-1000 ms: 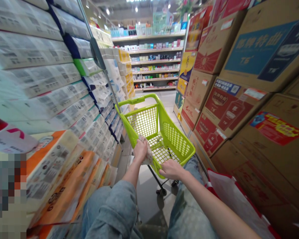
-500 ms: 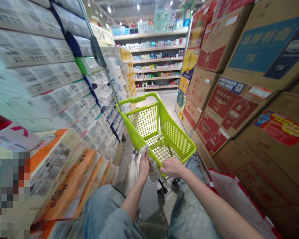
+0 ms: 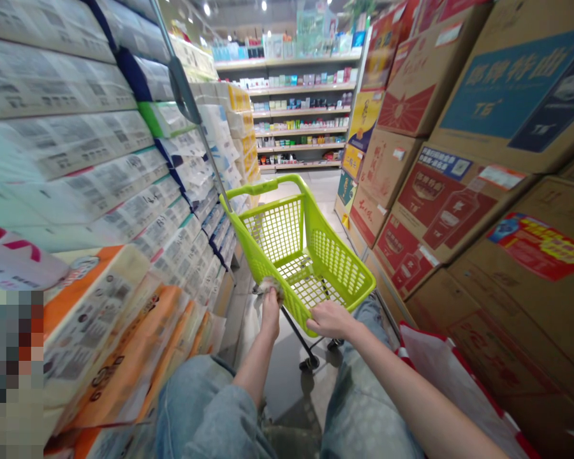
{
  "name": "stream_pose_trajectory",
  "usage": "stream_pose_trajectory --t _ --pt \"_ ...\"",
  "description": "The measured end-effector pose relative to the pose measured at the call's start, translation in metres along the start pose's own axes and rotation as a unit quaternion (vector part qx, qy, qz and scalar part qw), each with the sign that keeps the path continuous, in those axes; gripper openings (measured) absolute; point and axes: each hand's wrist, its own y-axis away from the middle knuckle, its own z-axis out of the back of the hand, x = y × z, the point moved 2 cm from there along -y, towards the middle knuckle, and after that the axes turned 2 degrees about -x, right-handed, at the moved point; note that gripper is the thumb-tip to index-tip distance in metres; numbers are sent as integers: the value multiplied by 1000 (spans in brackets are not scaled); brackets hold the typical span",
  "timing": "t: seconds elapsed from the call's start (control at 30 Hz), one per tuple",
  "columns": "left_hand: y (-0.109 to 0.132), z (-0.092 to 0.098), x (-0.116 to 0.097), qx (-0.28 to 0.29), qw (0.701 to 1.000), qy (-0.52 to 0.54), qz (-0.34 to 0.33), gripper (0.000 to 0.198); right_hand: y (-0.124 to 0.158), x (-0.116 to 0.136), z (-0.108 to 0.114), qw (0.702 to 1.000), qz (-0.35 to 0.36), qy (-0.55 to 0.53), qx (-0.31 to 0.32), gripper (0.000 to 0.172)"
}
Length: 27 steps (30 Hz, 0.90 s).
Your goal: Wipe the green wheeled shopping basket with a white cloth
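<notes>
A lime-green plastic shopping basket cart [image 3: 337, 248] stands in front of me, its grid floor and holed walls showing. My left hand [image 3: 269, 309] is closed on a pale, stained cloth [image 3: 270, 288] and presses it against the outside of the basket's left wall, low down. Most of the cloth is bunched, partly behind my fingers. My right hand [image 3: 332, 319] is closed around the near rim of the basket, at the corner closest to me. A grey metal pole [image 3: 210, 156] rises from the basket's far left corner.
Packs of tissue paper [image 3: 124, 159] are stacked along the left, with orange packs [image 3: 124, 363] close by my knee. Cardboard cartons [image 3: 459, 210] form the right side, and a red-edged white bag [image 3: 454, 382] stands below them. Shelves of small goods [image 3: 306, 115] cross the far end.
My left hand has moved slightly left and up along the basket's outer wall. The cloth, which hung long near the corner, is now bunched under the fingers. My right hand keeps its grip.
</notes>
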Motion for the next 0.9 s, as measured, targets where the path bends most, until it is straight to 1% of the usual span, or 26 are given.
stream_pose_trajectory --t 0.07,0.1,0.13,0.2,0.27,0.37,0.43,0.5,0.63,0.73,0.8,0.9 --pt "-3 3 4 21 991 129 31 33 0 0 1 1000 -1 3 4 41" --pt "-7 4 3 28 983 172 51 30 0 1 1 1000 -1 3 5 41" --pt "-10 6 1 33 980 185 68 27 0 2 1 1000 -1 3 5 41" --pt "-18 9 -5 46 980 177 81 21 -1 5 1 1000 2 2 4 41" --pt "-24 12 -10 68 982 156 78 20 -2 7 1 1000 5 1 1 42" --pt "-29 17 -13 82 986 133 64 27 -4 9 0 1000 5 -1 -3 42" --pt "-31 19 -11 66 989 122 51 33 -5 10 -1 1000 8 -3 -4 42" --pt "-34 20 -8 41 992 108 43 34 -4 9 -2 1000 13 -2 -5 41" --pt "-39 19 -4 -10 999 52 -2 25 -1 5 -2 1000 13 5 -5 40" --pt "-37 20 -1 -55 997 26 -39 22 1 2 -1 1000 8 10 -3 40" --pt "-33 20 0 -65 995 47 -57 24 1 2 -1 1000 3 12 0 41" --pt "-25 19 -5 -54 988 116 -85 32 1 2 -2 1000 2 11 3 42"
